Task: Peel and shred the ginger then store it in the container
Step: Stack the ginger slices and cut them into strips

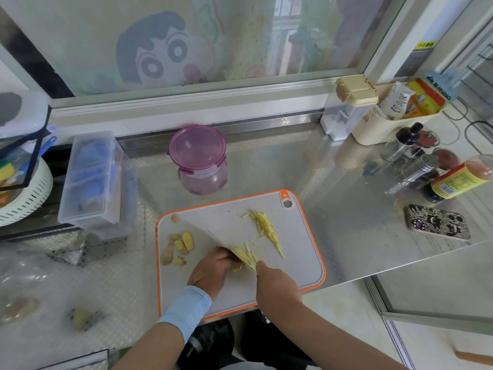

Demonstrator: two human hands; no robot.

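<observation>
1. Grey cutting board (301, 252) with an orange rim lies on a steel counter (346, 188); both hands work over its near half.
2. Left hand (213, 271), wrist in a pale blue sleeve (186, 308), is curled knuckles-up and presses down on a small stack of ginger slices (244, 256); the fingertips are tucked and mostly hidden.
3. Right hand (277, 285) is closed in a fist around a knife handle, which the hand hides; index finger extends toward the blade.
4. Knife blade (221, 241) runs from the right hand up and away to the left, flat against the left knuckles. Its long axis is a diagonal, tip pointing to the far left of the hands.
5. Cut strips at the blade fan out just beyond the right hand's forefinger.
6. Finished ginger shreds (266, 229) lie in a narrow pile beyond and right of both hands, apart from the blade; long axis runs diagonal, far-left to near-right, tapering to a point at the near end.
7. Uncut ginger pieces (180, 247) sit left of the left hand, near the board's left edge.
8. Purple-lidded container (198, 158) stands beyond the board, lid on, well beyond the hands.
</observation>
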